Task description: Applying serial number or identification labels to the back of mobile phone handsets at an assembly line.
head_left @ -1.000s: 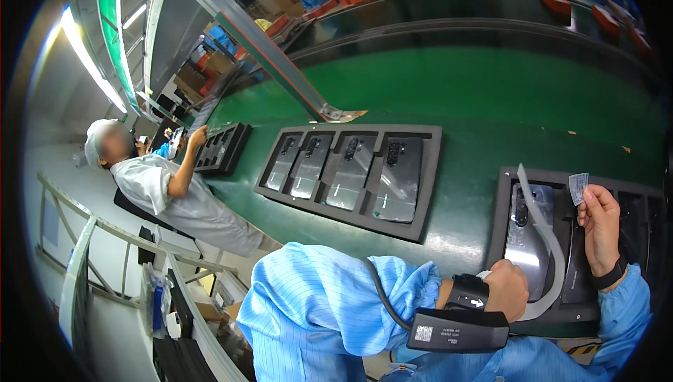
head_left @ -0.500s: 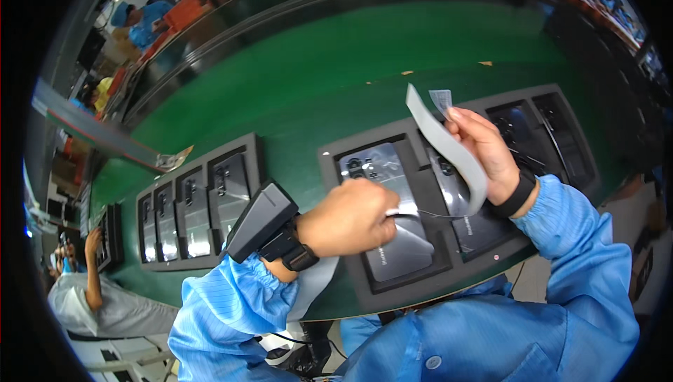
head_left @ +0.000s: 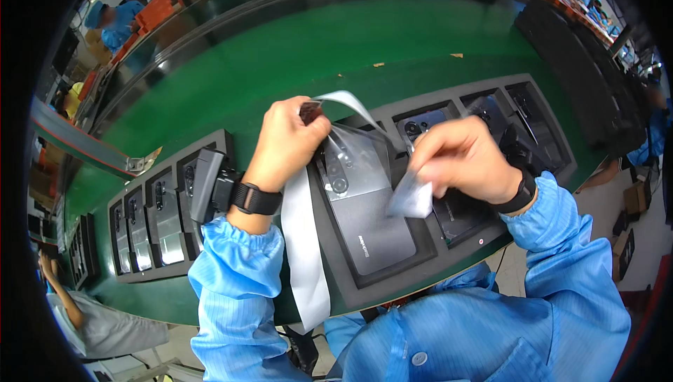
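Note:
A dark grey phone [head_left: 366, 235] lies back side up in a compartment of the grey foam tray [head_left: 335, 259]. Over its camera end stands a sheet of clear film [head_left: 361, 149], lifted. My left hand [head_left: 284, 143] is closed on the film's upper corner, where a dark patch shows at the fingertips. A long white strip [head_left: 303, 249] runs past this hand, looping above it and hanging over the table's front edge. My right hand [head_left: 466, 161], slightly blurred, pinches a crumpled piece of clear film [head_left: 412, 199] above the phone's right edge.
More phones lie in the same tray, such as a dark blue one [head_left: 420, 121]. A second foam tray [head_left: 133, 277] with several phones sits at left. Stacked black trays [head_left: 571, 77] stand at far right. A co-worker's arm [head_left: 63, 291] shows at far left.
My left hand has moved from the phone's middle up to its camera end, where film is now raised. My right hand has come down and left; the white strip has shifted to the left hand's side.

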A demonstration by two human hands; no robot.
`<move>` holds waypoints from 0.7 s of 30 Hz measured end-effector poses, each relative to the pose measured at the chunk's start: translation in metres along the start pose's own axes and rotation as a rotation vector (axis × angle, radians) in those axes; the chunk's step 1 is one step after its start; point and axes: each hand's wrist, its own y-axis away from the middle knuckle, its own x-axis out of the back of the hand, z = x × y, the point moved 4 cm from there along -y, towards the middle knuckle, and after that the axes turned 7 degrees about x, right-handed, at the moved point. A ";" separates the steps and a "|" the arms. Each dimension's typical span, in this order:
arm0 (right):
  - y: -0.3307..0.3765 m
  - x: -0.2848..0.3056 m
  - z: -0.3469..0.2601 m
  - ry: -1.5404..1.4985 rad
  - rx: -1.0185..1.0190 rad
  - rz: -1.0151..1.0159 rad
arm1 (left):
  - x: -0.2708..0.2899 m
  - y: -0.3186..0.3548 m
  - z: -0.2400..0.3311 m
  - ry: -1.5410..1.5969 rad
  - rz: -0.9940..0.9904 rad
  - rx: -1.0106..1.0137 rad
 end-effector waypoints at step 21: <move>-0.017 -0.025 0.045 0.594 0.137 -0.294 | 0.003 -0.003 -0.002 0.421 -0.248 0.247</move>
